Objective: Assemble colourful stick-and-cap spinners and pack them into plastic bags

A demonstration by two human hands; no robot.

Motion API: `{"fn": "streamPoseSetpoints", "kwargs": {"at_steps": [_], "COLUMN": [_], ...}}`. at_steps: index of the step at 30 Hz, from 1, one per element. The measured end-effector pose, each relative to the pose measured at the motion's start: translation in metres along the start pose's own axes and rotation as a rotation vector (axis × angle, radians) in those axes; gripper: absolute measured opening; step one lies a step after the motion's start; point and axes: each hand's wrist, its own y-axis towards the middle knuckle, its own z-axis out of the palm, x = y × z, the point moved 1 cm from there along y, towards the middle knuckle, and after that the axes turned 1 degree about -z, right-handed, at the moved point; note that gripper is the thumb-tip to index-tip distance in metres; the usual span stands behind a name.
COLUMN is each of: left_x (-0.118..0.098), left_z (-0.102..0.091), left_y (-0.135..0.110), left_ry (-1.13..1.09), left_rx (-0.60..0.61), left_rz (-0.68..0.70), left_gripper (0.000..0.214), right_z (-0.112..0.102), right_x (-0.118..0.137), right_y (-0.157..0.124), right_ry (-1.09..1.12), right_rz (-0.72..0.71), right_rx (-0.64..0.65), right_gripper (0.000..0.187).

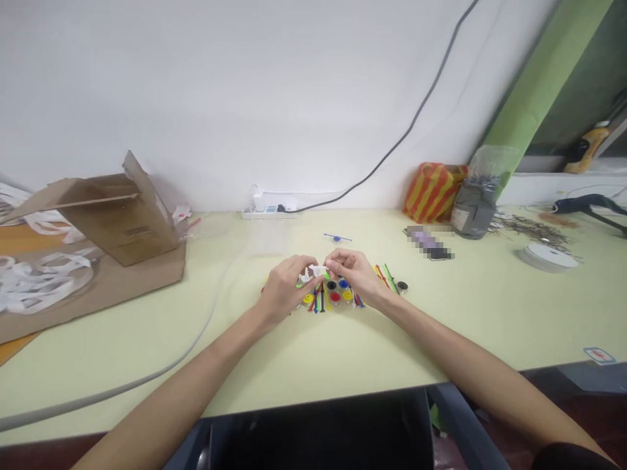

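My left hand point(283, 286) is closed in a pinch at a small white plastic piece point(318, 269), which looks like an arrow-shaped part. From the other side, thumb and fingers of my right hand point(358, 275) pinch the same piece. Just below the hands lie several round discs with coloured centres, among them a red disc point(335, 297) and a yellow disc point(347, 296). Thin coloured plastic arrows point(322, 299) lie between the discs, partly hidden by my hands. To the right of my right hand sits a black disc point(402, 286). Beyond the hands lies a blue arrow spinner point(337, 239).
At left, an open cardboard box point(122, 228) stands on flat cardboard near white strips point(53, 277). A grey cable point(186, 349) crosses the table. A power strip point(268, 212) is by the wall. At right are a striped bag point(431, 192), a pixelated phone point(428, 243) and a white spool point(549, 256).
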Motion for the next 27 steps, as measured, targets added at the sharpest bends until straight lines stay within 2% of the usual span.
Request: {"fn": "streamPoseSetpoints", "kwargs": {"at_steps": [7,13,19,23,27], "left_x": [-0.005,-0.009,-0.012,-0.014,-0.015], "left_z": [-0.002,-0.005,-0.004,-0.003,-0.005], "left_y": [0.0,0.001,-0.002,-0.005,-0.004], "left_ry": [-0.047,-0.018,-0.09,-0.092,-0.087], "left_rx": [0.004,0.015,0.008,-0.009,-0.033], "left_rz": [-0.008,-0.005,0.022,0.049,0.05], "left_gripper": [0.018,0.017,0.006,0.007,0.008], "right_z": [0.007,0.005,0.008,0.013,0.017], "right_x": [0.002,0.001,-0.003,-0.011,-0.007], "right_y": [0.001,-0.001,-0.002,-0.002,-0.001], "right_ry": [0.088,0.08,0.134,0.112,0.032], "right_rz": [0.001,0.06,0.097,0.108,0.053], "right_rx": [0.015,0.029,0.051,0.01,-0.04], "right_gripper": [0.044,0.049,0.056,0.054,0.051]}}
